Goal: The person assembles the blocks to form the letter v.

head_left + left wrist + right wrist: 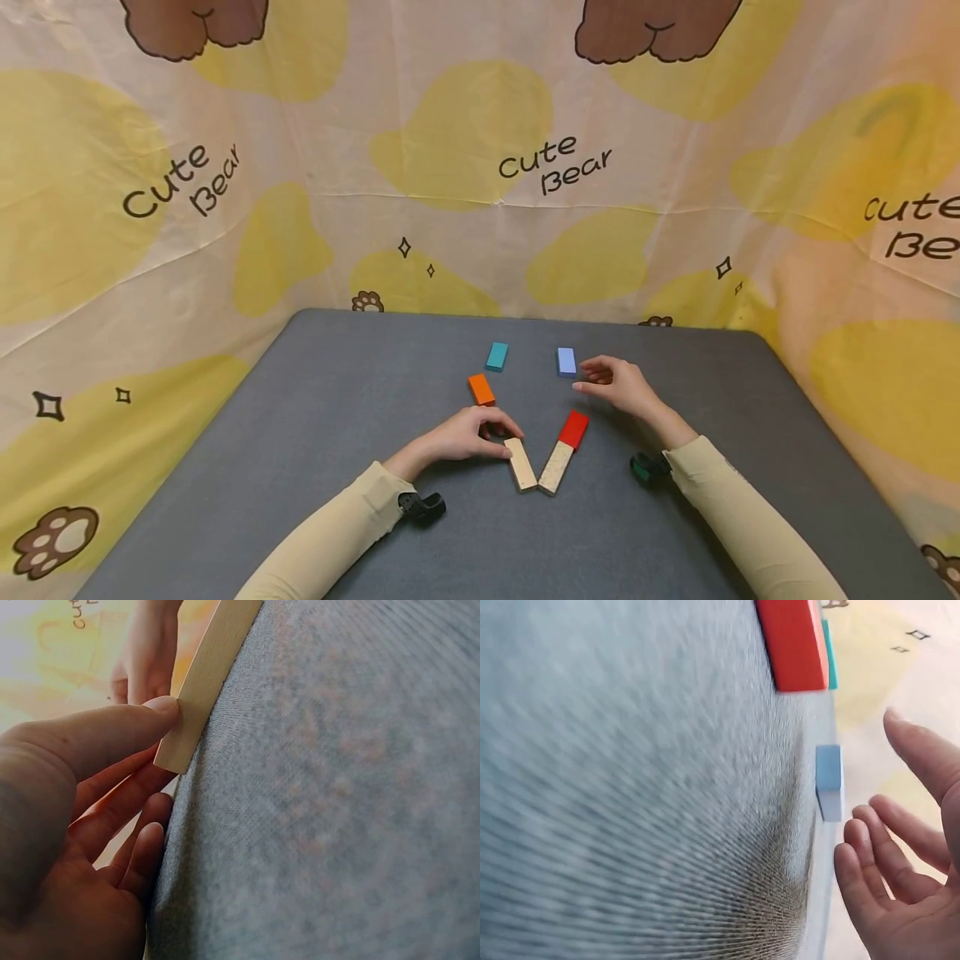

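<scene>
In the head view I saw a person in pale yellow sleeves (750, 521) working at a bench (352, 400) covered in dark grey. The left hand (465, 435) had its grip clamped, thumb and finger, on the far end of a long, pale wooden block (522, 468). That block lay on the bench, its near end meeting that of a second pale wooden block (555, 469), so the two made a V. A bright red rectangular block (573, 431) continued the line of the second one, at its far end. An orange rectangular block (481, 389) lay just past the left hand, with a teal rectangular block (497, 357) farther off. The right hand (618, 385) hovered just beside a light blue rectangular block (566, 362), its grip apart and holding nothing. Printed bear fabric (465, 167) hung behind.

In the left wrist view, the thumb pressed against the end of the first pale block, while the fingers curved in on its other side.

In the right wrist view, the thumb stood well apart from the loosely bent fingers. The light blue block was near the fingertips, and the red block showed above it, partly covering the teal one.
</scene>
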`<control>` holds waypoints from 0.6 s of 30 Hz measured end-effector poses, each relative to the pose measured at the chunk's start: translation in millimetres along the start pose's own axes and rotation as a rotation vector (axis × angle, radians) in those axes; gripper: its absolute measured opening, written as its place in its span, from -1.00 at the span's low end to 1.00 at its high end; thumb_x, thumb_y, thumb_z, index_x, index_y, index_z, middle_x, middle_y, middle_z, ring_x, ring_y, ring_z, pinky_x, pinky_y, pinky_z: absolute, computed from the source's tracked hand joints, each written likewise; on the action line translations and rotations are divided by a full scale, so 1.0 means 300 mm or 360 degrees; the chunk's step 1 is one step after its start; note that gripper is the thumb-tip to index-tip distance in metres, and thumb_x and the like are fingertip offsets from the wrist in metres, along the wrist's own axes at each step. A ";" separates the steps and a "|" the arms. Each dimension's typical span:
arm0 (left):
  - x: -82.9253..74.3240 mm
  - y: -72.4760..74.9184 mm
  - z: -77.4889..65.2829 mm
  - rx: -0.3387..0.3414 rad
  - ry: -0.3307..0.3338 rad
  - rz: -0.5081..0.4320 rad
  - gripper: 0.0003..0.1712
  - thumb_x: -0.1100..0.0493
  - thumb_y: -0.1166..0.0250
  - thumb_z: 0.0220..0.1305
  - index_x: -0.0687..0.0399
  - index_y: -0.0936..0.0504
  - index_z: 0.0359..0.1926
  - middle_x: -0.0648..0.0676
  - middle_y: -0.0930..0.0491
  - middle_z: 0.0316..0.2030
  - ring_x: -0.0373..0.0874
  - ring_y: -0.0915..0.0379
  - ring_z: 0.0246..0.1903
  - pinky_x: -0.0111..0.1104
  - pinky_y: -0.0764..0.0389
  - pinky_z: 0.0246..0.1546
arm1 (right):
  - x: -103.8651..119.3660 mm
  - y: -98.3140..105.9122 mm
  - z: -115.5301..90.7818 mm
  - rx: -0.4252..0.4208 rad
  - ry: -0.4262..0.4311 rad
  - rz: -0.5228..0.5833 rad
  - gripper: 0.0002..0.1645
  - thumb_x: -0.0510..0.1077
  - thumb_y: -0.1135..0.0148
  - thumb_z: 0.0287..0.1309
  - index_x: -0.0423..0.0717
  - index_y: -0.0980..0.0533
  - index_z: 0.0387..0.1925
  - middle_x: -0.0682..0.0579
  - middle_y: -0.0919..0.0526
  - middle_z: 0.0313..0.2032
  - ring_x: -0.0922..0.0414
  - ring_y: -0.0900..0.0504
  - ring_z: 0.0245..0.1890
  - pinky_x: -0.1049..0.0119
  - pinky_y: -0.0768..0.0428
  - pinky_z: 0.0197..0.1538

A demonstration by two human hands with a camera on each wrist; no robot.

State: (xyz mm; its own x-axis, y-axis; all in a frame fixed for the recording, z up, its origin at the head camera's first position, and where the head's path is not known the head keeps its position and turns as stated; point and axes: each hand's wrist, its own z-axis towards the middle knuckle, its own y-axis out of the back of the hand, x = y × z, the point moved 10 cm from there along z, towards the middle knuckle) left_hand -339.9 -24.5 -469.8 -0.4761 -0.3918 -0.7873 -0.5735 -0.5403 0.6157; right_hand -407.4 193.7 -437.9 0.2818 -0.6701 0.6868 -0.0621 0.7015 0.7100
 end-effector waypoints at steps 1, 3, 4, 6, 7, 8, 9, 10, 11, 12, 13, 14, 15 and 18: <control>0.001 0.000 0.000 0.0000 0.0007 0.0000 -0.68 0.04 -0.38 0.15 -0.21 -0.66 -0.04 -0.22 -0.59 -0.13 -0.29 -0.43 -0.13 -0.46 -0.49 -0.14 | 0.000 0.001 0.007 -0.0003 0.0006 -0.0008 -0.38 0.10 -0.41 0.00 -0.19 -0.55 0.03 -0.14 -0.66 -0.11 0.00 -0.64 -0.13 0.08 -0.59 -0.01; 0.003 0.000 0.000 0.0000 0.0012 0.0001 -0.68 0.04 -0.38 0.15 -0.22 -0.66 -0.03 -0.24 -0.59 -0.13 -0.29 -0.44 -0.13 -0.46 -0.49 -0.14 | -0.002 0.004 0.021 -0.0007 0.0018 -0.0023 -0.37 0.10 -0.41 0.00 -0.20 -0.54 0.04 -0.15 -0.65 -0.10 -0.02 -0.63 -0.12 0.06 -0.58 -0.01; 0.003 0.000 0.000 0.0000 0.0012 0.0002 -0.68 0.04 -0.38 0.15 -0.22 -0.65 -0.03 -0.25 -0.58 -0.13 -0.29 -0.44 -0.13 -0.46 -0.49 -0.14 | -0.003 0.005 0.027 -0.0007 0.0022 -0.0034 -0.36 0.10 -0.40 0.01 -0.21 -0.54 0.04 -0.16 -0.65 -0.09 -0.02 -0.63 -0.11 0.06 -0.57 0.00; 0.003 0.001 -0.002 -0.0001 0.0007 -0.0001 -0.68 0.05 -0.38 0.15 -0.22 -0.65 -0.03 -0.25 -0.58 -0.13 -0.29 -0.44 -0.13 -0.46 -0.49 -0.14 | -0.006 0.006 0.040 -0.0001 0.0018 -0.0040 -0.35 0.10 -0.40 0.01 -0.22 -0.53 0.05 -0.17 -0.64 -0.08 -0.04 -0.62 -0.09 0.04 -0.57 0.01; 0.002 0.000 -0.003 -0.0003 -0.0003 -0.0002 -0.68 0.05 -0.38 0.15 -0.21 -0.65 -0.03 -0.24 -0.58 -0.13 -0.28 -0.44 -0.13 -0.45 -0.49 -0.14 | -0.009 0.005 0.047 0.0006 0.0015 -0.0039 -0.35 0.09 -0.40 0.01 -0.23 -0.52 0.06 -0.18 -0.64 -0.07 -0.05 -0.62 -0.08 0.03 -0.56 0.02; 0.001 0.001 -0.003 -0.0005 -0.0010 -0.0002 -0.68 0.05 -0.38 0.15 -0.21 -0.65 -0.03 -0.23 -0.58 -0.13 -0.28 -0.44 -0.13 -0.46 -0.49 -0.14 | -0.012 0.004 0.054 0.0012 0.0013 -0.0039 -0.34 0.09 -0.40 0.01 -0.24 -0.52 0.06 -0.19 -0.63 -0.07 -0.05 -0.61 -0.08 0.03 -0.56 0.03; 0.001 0.001 -0.004 -0.0006 -0.0016 -0.0001 -0.68 0.05 -0.37 0.15 -0.21 -0.65 -0.03 -0.23 -0.59 -0.13 -0.29 -0.44 -0.13 -0.46 -0.49 -0.14 | -0.014 0.004 0.060 0.0022 0.0007 -0.0037 -0.34 0.08 -0.40 0.01 -0.25 -0.51 0.07 -0.20 -0.63 -0.06 -0.06 -0.61 -0.07 0.02 -0.55 0.04; 0.000 0.001 -0.005 -0.0007 -0.0022 0.0002 -0.68 0.04 -0.37 0.15 -0.21 -0.65 -0.03 -0.23 -0.58 -0.13 -0.30 -0.44 -0.13 -0.47 -0.50 -0.14 | -0.017 0.003 0.068 0.0028 0.0003 -0.0036 -0.34 0.07 -0.41 0.01 -0.26 -0.51 0.07 -0.20 -0.63 -0.06 -0.07 -0.60 -0.06 0.02 -0.55 0.04; -0.002 0.001 -0.006 -0.0007 -0.0029 0.0000 -0.68 0.04 -0.37 0.16 -0.20 -0.65 -0.03 -0.21 -0.59 -0.13 -0.30 -0.44 -0.13 -0.46 -0.50 -0.14 | -0.021 0.002 0.075 0.0032 -0.0004 -0.0032 -0.33 0.06 -0.41 0.01 -0.26 -0.51 0.07 -0.21 -0.63 -0.06 -0.07 -0.61 -0.06 0.02 -0.55 0.04; -0.004 0.001 -0.007 -0.0007 -0.0034 0.0002 -0.68 0.04 -0.37 0.16 -0.20 -0.65 -0.03 -0.21 -0.59 -0.13 -0.30 -0.44 -0.13 -0.46 -0.50 -0.14 | -0.023 0.001 0.082 0.0039 -0.0004 -0.0033 -0.33 0.06 -0.41 0.01 -0.28 -0.50 0.07 -0.22 -0.62 -0.05 -0.08 -0.60 -0.06 0.02 -0.54 0.05; -0.006 0.001 -0.007 -0.0007 -0.0038 -0.0001 -0.68 0.04 -0.37 0.16 -0.19 -0.65 -0.03 -0.20 -0.59 -0.12 -0.29 -0.44 -0.13 -0.46 -0.50 -0.13 | -0.026 0.000 0.088 0.0043 -0.0009 -0.0032 -0.33 0.05 -0.42 0.00 -0.29 -0.50 0.07 -0.22 -0.62 -0.05 -0.08 -0.60 -0.06 0.02 -0.54 0.05; -0.008 0.002 -0.008 -0.0006 -0.0042 -0.0001 -0.68 0.04 -0.37 0.16 -0.18 -0.65 -0.03 -0.19 -0.59 -0.12 -0.29 -0.44 -0.13 -0.46 -0.50 -0.13 | -0.027 0.000 0.094 0.0046 -0.0007 -0.0035 -0.33 0.05 -0.42 0.01 -0.29 -0.50 0.07 -0.23 -0.62 -0.05 -0.09 -0.60 -0.05 0.02 -0.54 0.05; -0.010 0.001 -0.008 -0.0004 -0.0045 -0.0001 -0.68 0.04 -0.36 0.16 -0.18 -0.65 -0.02 -0.18 -0.59 -0.11 -0.29 -0.44 -0.12 -0.46 -0.50 -0.13 | -0.029 -0.001 0.099 0.0049 -0.0007 -0.0036 -0.33 0.05 -0.41 0.01 -0.30 -0.50 0.07 -0.23 -0.62 -0.04 -0.09 -0.60 -0.05 0.01 -0.54 0.06; -0.013 0.001 -0.008 -0.0003 -0.0044 -0.0003 -0.68 0.06 -0.36 0.16 -0.16 -0.65 -0.02 -0.17 -0.59 -0.11 -0.27 -0.45 -0.12 -0.46 -0.50 -0.12 | -0.032 -0.002 0.114 0.0055 -0.0008 -0.0038 -0.33 0.04 -0.41 0.02 -0.30 -0.49 0.08 -0.24 -0.61 -0.02 -0.10 -0.59 -0.03 0.01 -0.52 0.07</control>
State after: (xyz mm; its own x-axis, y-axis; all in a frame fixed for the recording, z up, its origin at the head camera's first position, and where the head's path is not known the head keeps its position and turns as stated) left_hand -336.7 -24.8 -466.7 -0.4932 -0.3701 -0.7872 -0.5732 -0.5424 0.6142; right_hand -442.7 191.4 -439.5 0.2785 -0.6878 0.6704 -0.0885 0.6766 0.7310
